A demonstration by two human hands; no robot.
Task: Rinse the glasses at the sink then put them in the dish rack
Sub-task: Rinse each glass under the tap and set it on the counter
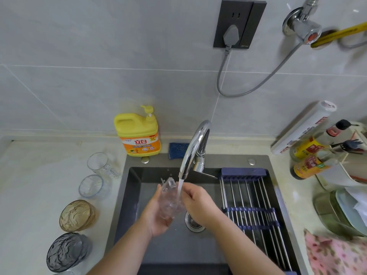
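Gripping the glass (169, 201) under the stream (180, 188) at centre frame, left hand (156, 219) cups it below, right hand (198, 201) pinches its side. Wet, probably slippery and fragile; best held round the body.

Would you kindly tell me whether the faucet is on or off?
On: a stream of water falls from the faucet onto the clear glass held by the left hand and right hand.
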